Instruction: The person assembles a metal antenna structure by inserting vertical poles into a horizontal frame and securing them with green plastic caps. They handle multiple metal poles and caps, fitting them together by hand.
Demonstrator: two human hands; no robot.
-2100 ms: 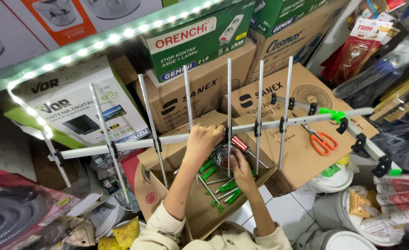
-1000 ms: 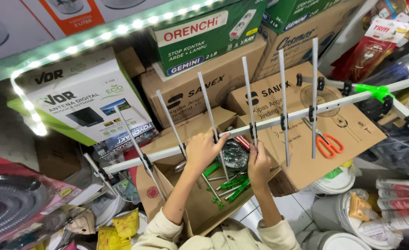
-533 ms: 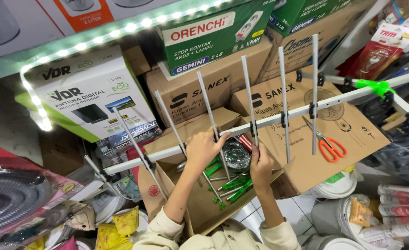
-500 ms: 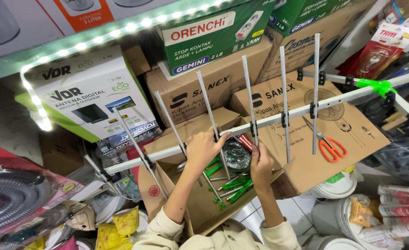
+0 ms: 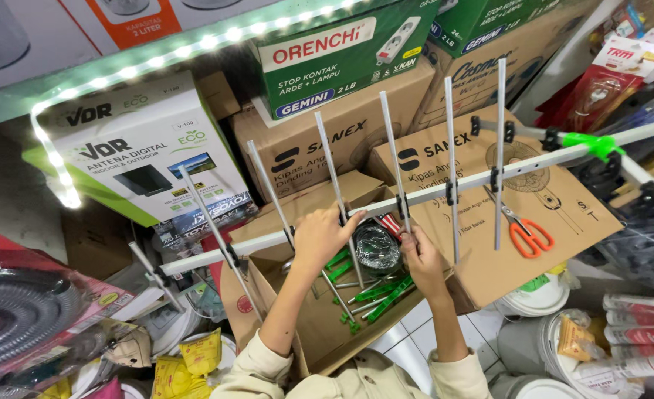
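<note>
Both hands hold a long metal antenna boom over an open cardboard box. The left hand is closed around the boom near its middle, fingers curled over the top. The right hand sits just to its right and slightly below, fingers pinched on the lower end of one crosswise rod. The boom's long axis runs from lower left to upper right, well past both hands, ending by a green clip. Orange-handled scissors lie on a closed carton right of the right hand.
</note>
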